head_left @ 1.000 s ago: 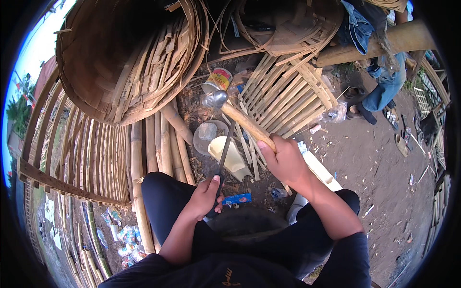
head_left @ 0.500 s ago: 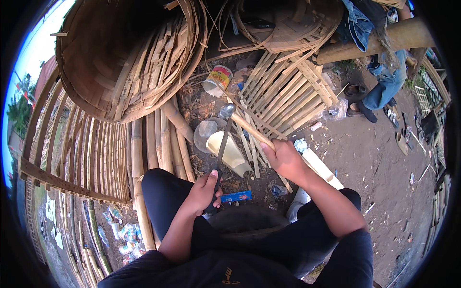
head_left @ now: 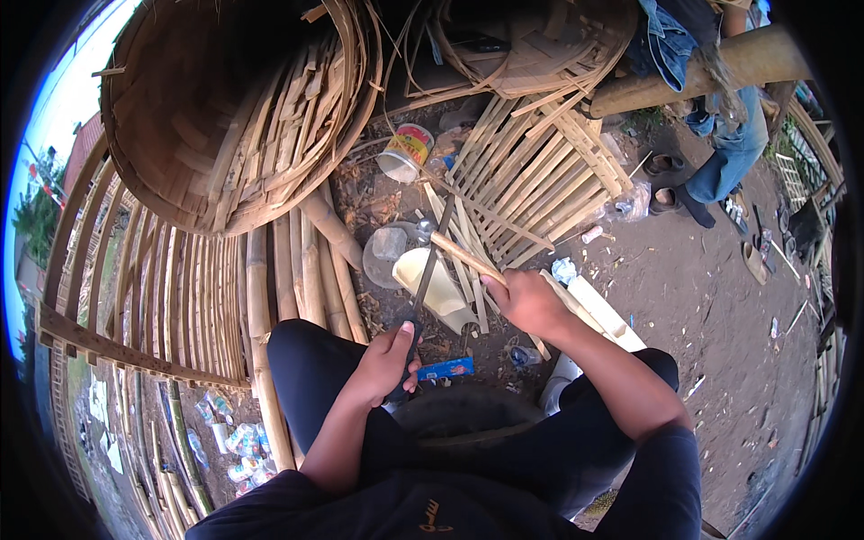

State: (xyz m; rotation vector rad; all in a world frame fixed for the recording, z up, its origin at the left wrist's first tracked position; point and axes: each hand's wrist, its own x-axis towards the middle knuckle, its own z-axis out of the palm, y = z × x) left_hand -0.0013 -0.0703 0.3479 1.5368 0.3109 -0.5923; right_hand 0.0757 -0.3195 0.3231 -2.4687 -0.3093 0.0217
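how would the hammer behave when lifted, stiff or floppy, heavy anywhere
The hammer is probably heaviest toward its shiny metal head. It likely stays stiff, since the wooden handle looks straight and fairly thick.

Top edge chops off the big round brown woven-bamboo basket (head_left: pixel 148 135), bare left hand (head_left: pixel 387 362) mostly hides the long dark metal blade (head_left: pixel 426 279)'s grip, and those tiny pale scraps (head_left: pixel 695 387)? Too small to tell, lol.
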